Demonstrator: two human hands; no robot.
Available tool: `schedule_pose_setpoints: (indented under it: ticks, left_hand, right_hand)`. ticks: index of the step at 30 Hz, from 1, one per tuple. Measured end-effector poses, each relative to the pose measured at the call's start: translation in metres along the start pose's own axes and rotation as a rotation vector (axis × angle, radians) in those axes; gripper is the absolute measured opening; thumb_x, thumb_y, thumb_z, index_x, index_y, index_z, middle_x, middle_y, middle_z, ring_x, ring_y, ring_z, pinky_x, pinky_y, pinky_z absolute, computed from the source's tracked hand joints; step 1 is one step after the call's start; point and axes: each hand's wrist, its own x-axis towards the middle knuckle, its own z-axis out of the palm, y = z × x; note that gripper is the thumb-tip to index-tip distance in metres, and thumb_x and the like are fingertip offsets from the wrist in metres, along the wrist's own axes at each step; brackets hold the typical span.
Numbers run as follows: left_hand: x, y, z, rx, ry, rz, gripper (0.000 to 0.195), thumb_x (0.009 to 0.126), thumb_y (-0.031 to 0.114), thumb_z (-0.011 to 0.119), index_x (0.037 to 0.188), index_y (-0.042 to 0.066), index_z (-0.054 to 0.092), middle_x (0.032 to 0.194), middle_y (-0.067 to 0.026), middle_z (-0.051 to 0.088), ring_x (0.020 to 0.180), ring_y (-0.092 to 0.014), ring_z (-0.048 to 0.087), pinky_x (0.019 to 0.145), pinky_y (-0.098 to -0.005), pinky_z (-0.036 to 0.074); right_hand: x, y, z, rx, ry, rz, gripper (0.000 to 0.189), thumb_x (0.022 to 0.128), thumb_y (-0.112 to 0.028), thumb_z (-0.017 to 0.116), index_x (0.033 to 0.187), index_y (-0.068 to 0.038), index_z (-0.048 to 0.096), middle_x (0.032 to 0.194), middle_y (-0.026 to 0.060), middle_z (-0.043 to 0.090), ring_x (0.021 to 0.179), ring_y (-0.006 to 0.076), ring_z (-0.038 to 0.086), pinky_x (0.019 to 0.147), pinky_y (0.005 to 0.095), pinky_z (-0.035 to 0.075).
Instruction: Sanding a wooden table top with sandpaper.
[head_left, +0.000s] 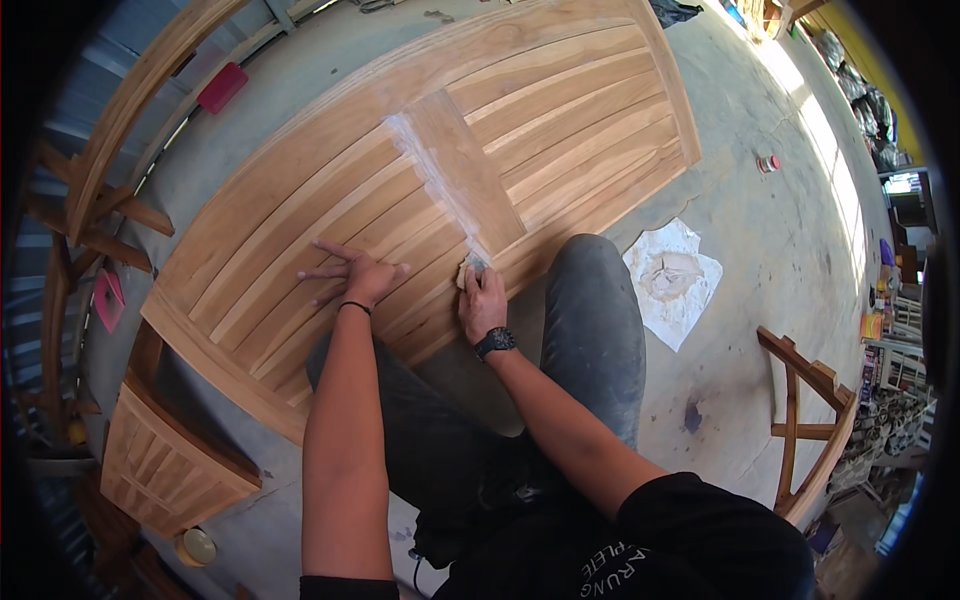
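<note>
A large slatted wooden panel (300, 180) lies before me, partly against my knees. Its wide middle rail (480, 165) has a whitish smeared band along its left edge, where the slats meet it. My right hand (484, 300), with a black watch on the wrist, grips a small pale pad or folded cloth (466, 274) at the lower end of that band. Spread flat on the slats to the left is my left hand (360, 276), fingers apart and holding nothing; a thin dark band circles its wrist.
White paper (677, 281) bearing a brownish paste lies on the concrete floor at right. A small red-capped jar (768, 164) stands beyond it. Wooden frames (806, 431) are at both sides, a smaller slatted panel (176, 465) and a round tin (196, 547) at lower left.
</note>
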Motion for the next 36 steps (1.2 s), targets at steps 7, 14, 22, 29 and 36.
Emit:
schedule_pose_setpoints:
  ticks: [7, 14, 22, 29, 36]
  left_hand:
    - [0.002, -0.005, 0.002, 0.012, 0.025, 0.019, 0.157, 0.062, 0.038, 0.091, 0.140, 0.010, -0.043, 0.138, -0.0439, -0.041, 0.128, -0.067, -0.031, 0.108, -0.0753, -0.005]
    - [0.001, -0.001, -0.001, 0.018, 0.010, -0.043, 0.159, 0.061, 0.040, 0.093, 0.141, 0.013, -0.042, 0.138, -0.0417, -0.043, 0.129, -0.069, -0.027, 0.111, -0.0729, -0.003]
    - [0.001, -0.002, -0.004, -0.015, -0.023, -0.070, 0.157, 0.062, 0.041, 0.091, 0.141, 0.019, -0.044, 0.140, -0.0390, -0.043, 0.129, -0.072, -0.020, 0.108, -0.0761, 0.010]
    - [0.000, -0.003, -0.005, 0.026, -0.023, -0.095, 0.156, 0.064, 0.042, 0.089, 0.140, 0.020, -0.045, 0.140, -0.0381, -0.044, 0.129, -0.073, -0.018, 0.107, -0.0769, 0.014]
    - [0.006, 0.002, -0.007, 0.054, -0.019, -0.059, 0.156, 0.065, 0.043, 0.089, 0.139, 0.018, -0.046, 0.140, -0.0389, -0.043, 0.129, -0.072, -0.020, 0.108, -0.0766, 0.007]
  right_hand:
    - [-0.007, 0.007, -0.010, 0.021, 0.054, 0.118, 0.037, 0.076, 0.001, 0.066, 0.113, -0.002, 0.068, 0.089, 0.0164, 0.055, 0.083, 0.0344, 0.056, 0.073, 0.0425, 0.048]
    - [-0.004, 0.009, -0.027, 0.122, -0.048, 0.105, 0.034, 0.076, 0.003, 0.064, 0.109, -0.003, 0.069, 0.087, 0.0177, 0.059, 0.084, 0.0359, 0.060, 0.072, 0.0427, 0.050]
    - [0.100, 0.034, -0.049, 0.194, -0.191, -0.354, 0.035, 0.077, 0.005, 0.059, 0.109, -0.003, 0.068, 0.105, 0.0165, 0.065, 0.099, 0.0350, 0.062, 0.088, 0.0401, 0.052]
    - [0.082, 0.052, -0.046, -0.115, -0.494, -0.603, 0.035, 0.084, -0.007, 0.054, 0.117, -0.001, 0.064, 0.115, 0.0137, 0.062, 0.113, 0.0314, 0.057, 0.103, 0.0390, 0.045]
    - [0.062, 0.081, -0.046, -0.268, -0.399, -0.817, 0.034, 0.084, -0.014, 0.053, 0.111, 0.004, 0.062, 0.107, 0.0114, 0.061, 0.112, 0.0281, 0.056, 0.106, 0.0407, 0.042]
